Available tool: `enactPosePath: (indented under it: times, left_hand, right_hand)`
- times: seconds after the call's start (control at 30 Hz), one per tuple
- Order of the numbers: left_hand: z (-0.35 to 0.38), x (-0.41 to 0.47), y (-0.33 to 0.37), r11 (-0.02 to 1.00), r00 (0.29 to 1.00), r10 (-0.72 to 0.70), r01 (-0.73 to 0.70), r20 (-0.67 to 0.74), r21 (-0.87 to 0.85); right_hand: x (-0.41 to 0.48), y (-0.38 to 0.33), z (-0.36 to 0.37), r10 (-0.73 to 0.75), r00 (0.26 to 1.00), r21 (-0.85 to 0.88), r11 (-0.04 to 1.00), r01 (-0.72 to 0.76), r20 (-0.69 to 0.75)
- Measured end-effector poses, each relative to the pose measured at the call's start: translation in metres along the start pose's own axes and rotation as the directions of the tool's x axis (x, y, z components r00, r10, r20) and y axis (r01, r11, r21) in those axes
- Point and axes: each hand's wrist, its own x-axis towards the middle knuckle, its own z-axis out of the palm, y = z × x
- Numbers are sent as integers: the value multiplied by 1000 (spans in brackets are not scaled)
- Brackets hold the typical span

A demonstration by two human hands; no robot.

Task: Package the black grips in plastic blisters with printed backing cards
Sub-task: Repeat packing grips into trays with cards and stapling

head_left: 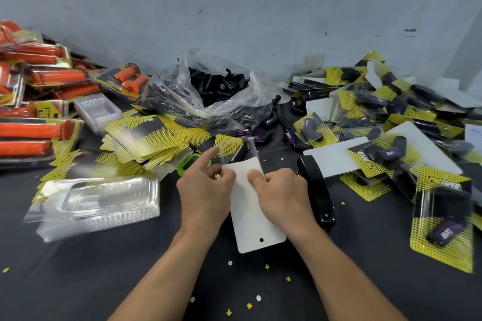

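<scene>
Both hands hold one backing card (254,214), white side up, at the middle of the dark table. My left hand (206,185) pinches its left edge, index finger raised. My right hand (280,190) grips its right edge, thumb on top. The card's far end meets a clear blister (236,152) with a black grip inside over a yellow printed card. Loose black grips (216,86) fill a clear plastic bag at the back. A stack of yellow-black printed cards (148,138) lies to the left. Empty clear blisters (99,200) are stacked at front left.
Finished black-grip packs (386,122) are heaped on the right. Packs of orange grips (36,112) pile up at far left. A black stapler (317,190) lies just right of my right hand. A green tool (186,164) sits beyond my left hand. Paper punch bits dot the table.
</scene>
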Motion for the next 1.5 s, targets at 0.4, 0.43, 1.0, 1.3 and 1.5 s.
enactPosePath:
  times: [0.4, 0.43, 1.0, 1.3, 1.5]
  left_hand:
    - [-1, 0, -1, 996, 997, 31, -25, 76, -80]
    - [-1, 1, -3, 997, 998, 17, -13, 54, -76]
    - [-1, 5, -3, 991, 999, -36, 39, 26, -131]
    - [-2, 7, -5, 997, 999, -29, 26, -37, -71]
    - [0, 3, -5, 994, 999, -1, 6, 42, -105]
  right_hand:
    - [-2, -4, -2, 62, 997, -5, 998, -62, -56]
    - [-2, -4, -3, 48, 999, 0, 999, -48, -12]
    - [-4, -7, -2, 126, 984, 250, 956, -155, 130]
    - [-1, -7, 0, 100, 994, 72, 992, -102, 34]
    - [-1, -5, -1, 100, 995, 49, 994, -99, -30]
